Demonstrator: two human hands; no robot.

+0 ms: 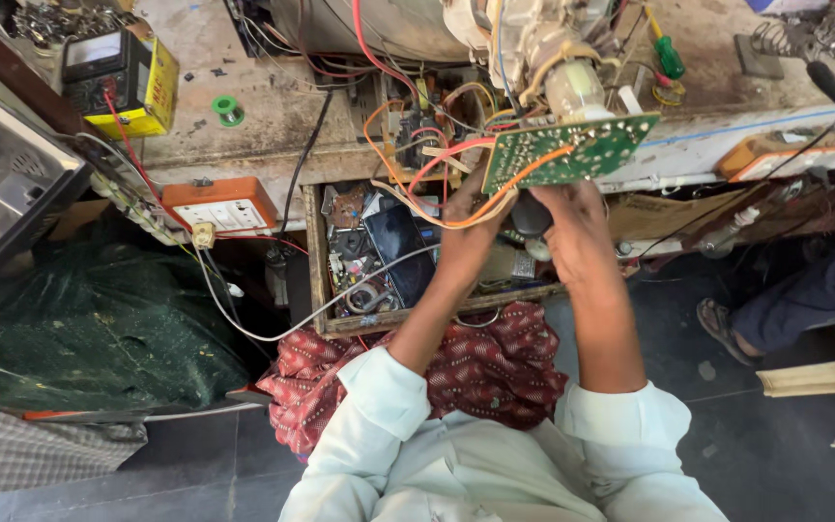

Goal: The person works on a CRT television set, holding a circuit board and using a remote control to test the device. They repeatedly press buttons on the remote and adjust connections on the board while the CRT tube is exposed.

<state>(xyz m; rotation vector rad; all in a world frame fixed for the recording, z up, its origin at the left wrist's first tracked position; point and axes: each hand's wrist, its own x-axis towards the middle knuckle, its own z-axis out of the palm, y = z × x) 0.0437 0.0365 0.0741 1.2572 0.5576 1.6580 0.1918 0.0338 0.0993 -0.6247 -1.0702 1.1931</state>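
A green circuit board [572, 150] with solder points hangs at the neck of a picture tube [572, 87] on the workbench, trailing orange and red wires [417, 164]. My left hand [466, 232] grips the board's left lower edge among the wires. My right hand [572, 227] holds the board from below at its middle. Both hands are raised over an open wooden drawer [316, 251] full of small parts.
A yellow multimeter [123, 82] and a green solder spool [227, 108] sit on the bench at left. An orange switch box [219, 205] hangs at the bench edge. A green-handled screwdriver [667, 53] lies at the right. Another person's sandalled foot [727, 324] is at the right.
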